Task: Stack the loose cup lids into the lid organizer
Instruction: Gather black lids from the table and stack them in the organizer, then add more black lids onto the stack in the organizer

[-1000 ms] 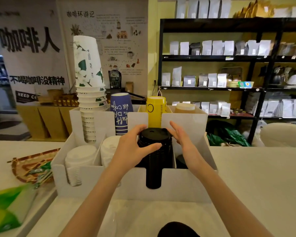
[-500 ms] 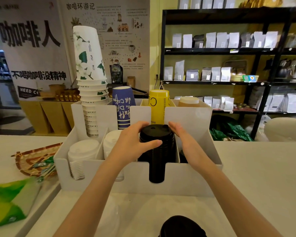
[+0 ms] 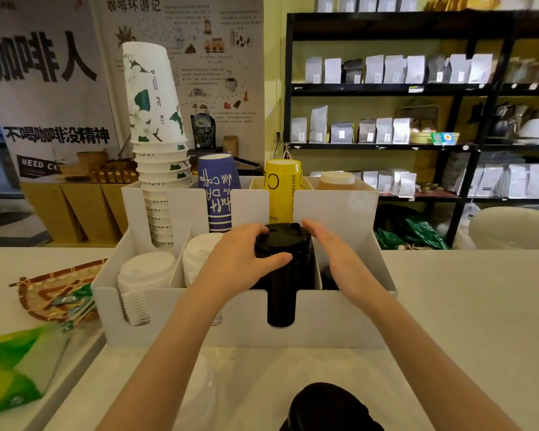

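Field note, head view. Over the last second both hands barely shifted: the left hand stayed cupped over the near-left side of the tall stack of black plastic cup lids, thumb laid across its top rim, and the right hand stayed open and flat against the stack's right side, fingers straight, gripping nothing. The view itself moved slightly; the stack did not visibly sink further. Judgement: the lids were already seated, and the hands were only squaring the column, so this batch looked close to done.

The black stack stood upright in the third front slot of the white slotted lid organizer on the pale bench, its lower part showing through the front cut-out and its top lid rising above the front wall. The ribbed edges looked evenly aligned. Two stacks of white plastic lids filled the slots to the left; the fourth slot held something dark and low, too hidden to identify.

More loose black lids lay on the bench at the near edge of view, with a clear domed lid just left of them. These were probably still to be loaded.
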Action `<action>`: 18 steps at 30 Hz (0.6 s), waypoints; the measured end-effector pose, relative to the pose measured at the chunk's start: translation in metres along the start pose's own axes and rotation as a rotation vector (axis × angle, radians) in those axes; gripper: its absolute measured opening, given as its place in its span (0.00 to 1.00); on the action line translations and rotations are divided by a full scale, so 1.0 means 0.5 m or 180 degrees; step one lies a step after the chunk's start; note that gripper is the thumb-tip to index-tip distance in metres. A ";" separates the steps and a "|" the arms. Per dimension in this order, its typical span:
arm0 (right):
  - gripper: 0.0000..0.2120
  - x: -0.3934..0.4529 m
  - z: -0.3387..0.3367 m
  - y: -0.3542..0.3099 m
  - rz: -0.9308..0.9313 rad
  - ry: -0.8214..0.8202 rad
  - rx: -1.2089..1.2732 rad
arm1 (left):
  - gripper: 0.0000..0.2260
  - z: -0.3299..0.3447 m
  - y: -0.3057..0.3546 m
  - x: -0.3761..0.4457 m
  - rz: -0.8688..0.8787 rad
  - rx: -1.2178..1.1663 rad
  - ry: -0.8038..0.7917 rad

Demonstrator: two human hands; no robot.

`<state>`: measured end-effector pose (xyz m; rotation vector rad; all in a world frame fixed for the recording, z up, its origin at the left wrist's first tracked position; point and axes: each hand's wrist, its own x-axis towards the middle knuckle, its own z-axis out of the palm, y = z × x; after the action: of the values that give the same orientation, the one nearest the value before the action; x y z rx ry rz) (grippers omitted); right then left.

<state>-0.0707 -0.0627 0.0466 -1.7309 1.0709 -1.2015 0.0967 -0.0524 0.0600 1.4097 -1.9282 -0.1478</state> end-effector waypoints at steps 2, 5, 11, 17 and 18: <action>0.22 -0.008 -0.010 -0.003 -0.0022 0.0121 -0.0043 | 0.25 0.000 0.007 0.000 0.0024 0.0195 -0.0004; 0.18 -0.034 -0.026 -0.011 -0.0214 0.0304 -0.0248 | 0.22 -0.005 0.031 -0.010 0.0242 0.0250 0.0130; 0.13 -0.137 -0.062 -0.010 -0.0230 0.0300 -0.0567 | 0.12 -0.043 0.089 -0.069 0.0939 -0.0485 0.0239; 0.12 -0.244 -0.074 0.025 0.0087 0.0253 -0.0848 | 0.30 -0.004 0.071 -0.160 0.0537 -0.0715 -0.0791; 0.13 -0.257 -0.074 0.032 0.0170 0.0255 -0.0863 | 0.35 0.004 0.068 -0.176 0.0466 -0.0704 -0.0946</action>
<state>-0.1356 0.0461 0.0010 -1.8556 1.3719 -1.1419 0.0803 0.0364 0.0323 1.1459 -2.1707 -0.5094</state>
